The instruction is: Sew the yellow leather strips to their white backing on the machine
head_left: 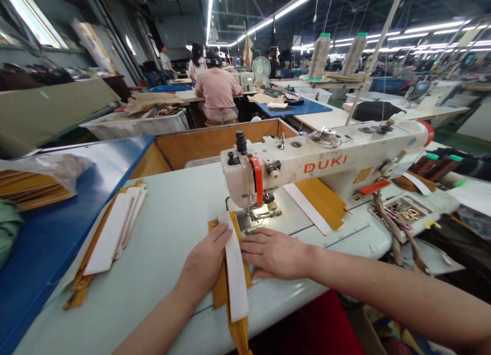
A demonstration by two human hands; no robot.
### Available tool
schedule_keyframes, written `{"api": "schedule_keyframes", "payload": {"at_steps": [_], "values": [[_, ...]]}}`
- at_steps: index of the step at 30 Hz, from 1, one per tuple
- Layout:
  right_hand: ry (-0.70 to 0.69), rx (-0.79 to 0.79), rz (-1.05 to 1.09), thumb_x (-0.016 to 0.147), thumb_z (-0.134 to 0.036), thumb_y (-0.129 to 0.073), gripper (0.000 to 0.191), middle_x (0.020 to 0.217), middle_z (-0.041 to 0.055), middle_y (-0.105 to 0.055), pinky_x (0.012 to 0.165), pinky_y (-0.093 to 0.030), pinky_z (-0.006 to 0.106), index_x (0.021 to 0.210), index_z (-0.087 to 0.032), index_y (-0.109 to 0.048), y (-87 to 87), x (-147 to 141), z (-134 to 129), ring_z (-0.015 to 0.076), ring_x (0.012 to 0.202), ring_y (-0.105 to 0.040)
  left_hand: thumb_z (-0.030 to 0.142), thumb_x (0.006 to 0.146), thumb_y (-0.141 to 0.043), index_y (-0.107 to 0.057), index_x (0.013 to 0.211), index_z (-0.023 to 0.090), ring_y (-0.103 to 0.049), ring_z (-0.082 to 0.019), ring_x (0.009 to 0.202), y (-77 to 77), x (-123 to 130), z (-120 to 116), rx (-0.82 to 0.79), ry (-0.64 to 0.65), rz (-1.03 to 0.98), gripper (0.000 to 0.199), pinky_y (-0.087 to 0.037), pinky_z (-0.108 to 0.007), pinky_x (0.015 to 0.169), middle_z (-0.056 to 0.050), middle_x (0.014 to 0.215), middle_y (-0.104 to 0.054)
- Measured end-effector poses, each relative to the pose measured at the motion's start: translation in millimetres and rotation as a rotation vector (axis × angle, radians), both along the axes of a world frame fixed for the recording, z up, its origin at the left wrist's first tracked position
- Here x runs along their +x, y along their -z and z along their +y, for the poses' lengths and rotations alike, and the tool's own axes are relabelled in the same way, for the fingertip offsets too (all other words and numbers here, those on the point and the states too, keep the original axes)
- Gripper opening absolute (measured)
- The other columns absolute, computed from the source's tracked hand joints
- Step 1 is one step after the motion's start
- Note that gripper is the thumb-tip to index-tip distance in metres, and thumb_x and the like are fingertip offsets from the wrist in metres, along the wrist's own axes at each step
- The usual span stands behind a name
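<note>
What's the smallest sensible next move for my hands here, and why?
I'd probably ease the mustard fabric and white strip slightly right, toward the sewing machine's needle area. They lie just left of it, and your left hand and right hand are already on the work.
</note>
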State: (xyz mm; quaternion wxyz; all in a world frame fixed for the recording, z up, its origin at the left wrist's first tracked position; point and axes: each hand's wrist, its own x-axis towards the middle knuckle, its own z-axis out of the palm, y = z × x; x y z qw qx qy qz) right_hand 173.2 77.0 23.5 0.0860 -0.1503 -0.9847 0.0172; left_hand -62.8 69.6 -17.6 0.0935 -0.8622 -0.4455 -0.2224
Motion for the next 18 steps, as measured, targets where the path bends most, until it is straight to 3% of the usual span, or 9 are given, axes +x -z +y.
{"api": "schedule_keyframes", "payload": {"at_steps": [7,12,15,18], "values": [[-0.072,0.051,0.026,0.095,-0.052,-0.045,0.058,0.138,0.0111,-0.052,0.108,-0.03,0.039,0.133,-0.009,-0.047,-1.2,3.3,1.3,0.0252,0.128,-0.044,0.019,0.091,-0.034,-0.061,0.117,0.011,-0.062,-0.024,0.115,2.2,-3.7,-0.6,-0.049,-0.027,-0.004,0.039,-0.053,-0.038,0.094,-0.016,0.125,-0.064],[-0.1,0.126,0.035,0.098,-0.047,-0.041,0.048,0.13,0.0136,-0.058,0.103,-0.035,0.037,0.125,-0.008,-0.052,3.4,-5.4,-0.9,0.023,0.117,-0.052,0.013,0.085,-0.035,-0.059,0.119,0.012,-0.061,-0.021,0.116,5.8,-5.3,0.7,-0.067,-0.034,-0.012,0.042,-0.052,-0.035,0.096,-0.014,0.126,-0.064],[-0.128,0.175,0.067,0.101,-0.034,-0.038,0.034,0.124,0.013,-0.061,0.099,-0.038,0.036,0.115,-0.01,-0.058,9.1,-11.2,-0.8,0.0208,0.11,-0.056,0.011,0.082,-0.035,-0.058,0.12,0.012,-0.06,-0.02,0.117,5.7,-5.5,0.5,-0.067,-0.038,-0.006,0.045,-0.051,-0.035,0.097,-0.013,0.127,-0.063],[-0.071,0.192,0.101,0.1,-0.022,-0.037,0.027,0.117,0.0107,-0.064,0.098,-0.04,0.035,0.106,-0.012,-0.062,14.5,-19.5,1.6,0.0199,0.108,-0.056,0.009,0.081,-0.033,-0.057,0.123,0.014,-0.059,-0.02,0.118,2.0,-5.1,0.3,-0.063,-0.027,0.011,0.048,-0.052,-0.035,0.097,-0.012,0.129,-0.062]]}}
